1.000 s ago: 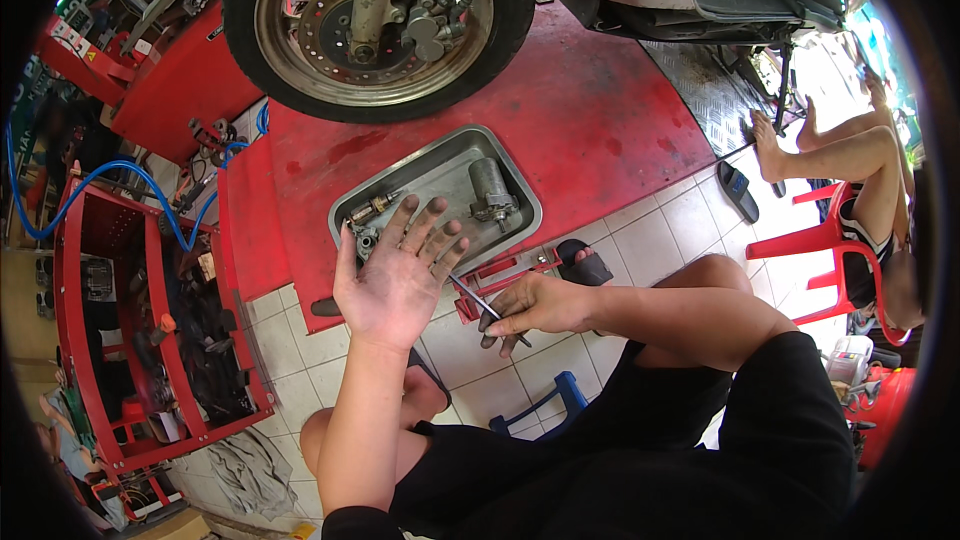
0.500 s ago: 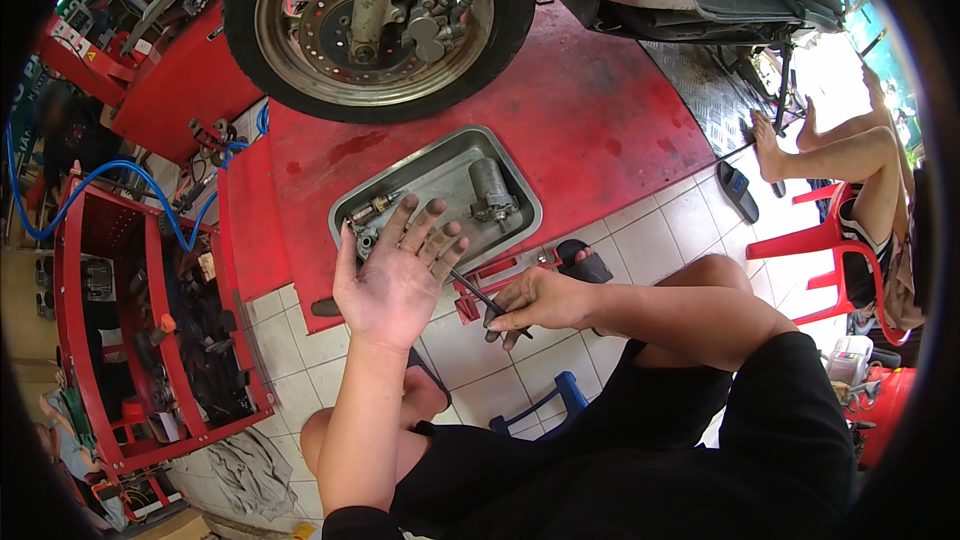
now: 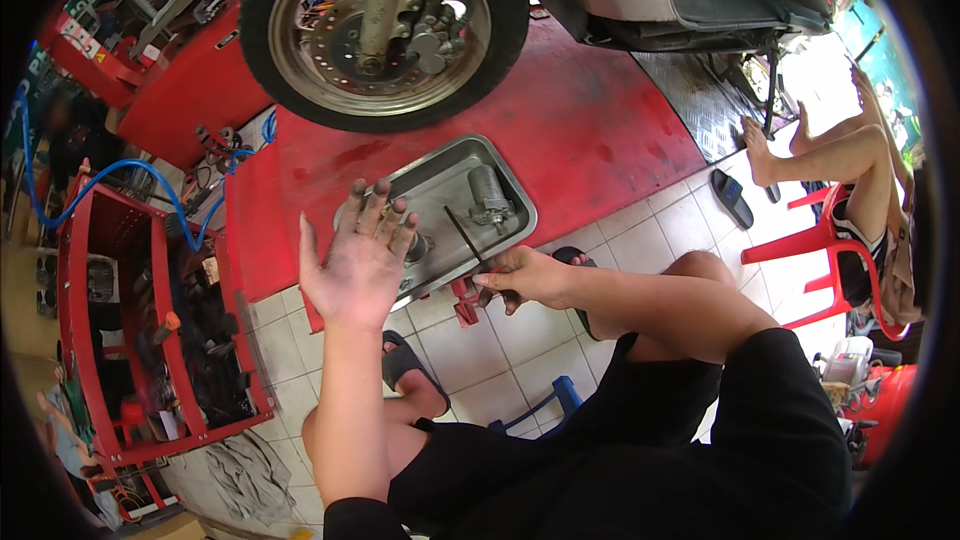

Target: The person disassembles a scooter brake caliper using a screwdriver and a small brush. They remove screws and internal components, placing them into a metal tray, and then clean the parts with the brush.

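Note:
My left hand point(image 3: 352, 265) is held palm up with its fingers spread, holding nothing. Dark grease smears the palm and fingertips. It covers the left part of a metal tray point(image 3: 524, 224) on the red platform. My right hand point(image 3: 522, 278) is closed around a thin dark rod point(image 3: 462, 232), whose far end points up over the tray. A grey cylindrical motor point(image 3: 488, 196) lies in the tray's right side. Small metal parts point(image 3: 415, 248) show beside my left fingers, partly hidden.
A scooter's front wheel point(image 3: 385, 110) stands on the red platform point(image 3: 600, 110) beyond the tray. At left is a red tool cart point(image 3: 165, 310) with a blue hose point(image 3: 130, 172). A seated person's leg point(image 3: 820, 160) and a red chair point(image 3: 830, 250) are at right. A blue stool point(image 3: 567, 395) stands below.
My left hand has moved left, uncovering more of the tray's middle. My right hand has moved forward, bringing the rod's far end over the tray. The whole view has shifted slightly.

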`<move>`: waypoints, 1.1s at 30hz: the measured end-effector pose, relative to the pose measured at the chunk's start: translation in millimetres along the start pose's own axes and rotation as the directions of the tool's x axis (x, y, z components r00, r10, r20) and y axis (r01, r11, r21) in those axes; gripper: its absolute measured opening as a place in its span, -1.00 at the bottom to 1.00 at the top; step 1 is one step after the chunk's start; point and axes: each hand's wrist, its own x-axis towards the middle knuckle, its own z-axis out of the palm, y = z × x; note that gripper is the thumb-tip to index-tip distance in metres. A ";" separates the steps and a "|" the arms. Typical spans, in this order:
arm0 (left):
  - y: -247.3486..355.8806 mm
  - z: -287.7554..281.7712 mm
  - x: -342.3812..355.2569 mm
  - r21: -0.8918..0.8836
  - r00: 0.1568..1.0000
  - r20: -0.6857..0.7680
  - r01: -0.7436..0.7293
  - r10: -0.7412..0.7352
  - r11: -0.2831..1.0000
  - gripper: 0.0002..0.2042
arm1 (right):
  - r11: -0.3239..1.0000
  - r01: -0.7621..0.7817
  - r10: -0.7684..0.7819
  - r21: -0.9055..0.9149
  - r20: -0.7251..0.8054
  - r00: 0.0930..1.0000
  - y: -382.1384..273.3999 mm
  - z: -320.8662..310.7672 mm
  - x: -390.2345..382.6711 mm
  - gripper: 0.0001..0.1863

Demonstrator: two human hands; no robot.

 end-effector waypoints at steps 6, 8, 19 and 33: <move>7.8 -1.6 -3.6 -0.003 1.000 0.014 -0.027 0.027 1.000 -0.38 | 0.999 0.015 -0.017 0.030 0.068 0.998 11.1 -2.6 9.9 -0.61; 12.8 -1.4 -6.9 -0.038 0.999 -0.009 -0.049 0.049 0.998 -0.38 | 1.000 -0.022 0.020 0.021 0.071 0.997 10.8 1.1 10.0 -0.59; 30.8 -12.2 -21.4 -0.047 0.986 0.097 -0.135 0.139 0.990 -0.39 | 0.999 -0.019 0.021 -0.045 0.052 0.998 36.9 -14.5 46.0 -0.67; 48.8 -8.8 -33.0 -0.093 0.964 0.088 -0.241 0.249 0.966 -0.41 | 0.102 0.000 -0.537 -0.995 -0.055 0.842 -13.6 -10.8 -92.0 -0.48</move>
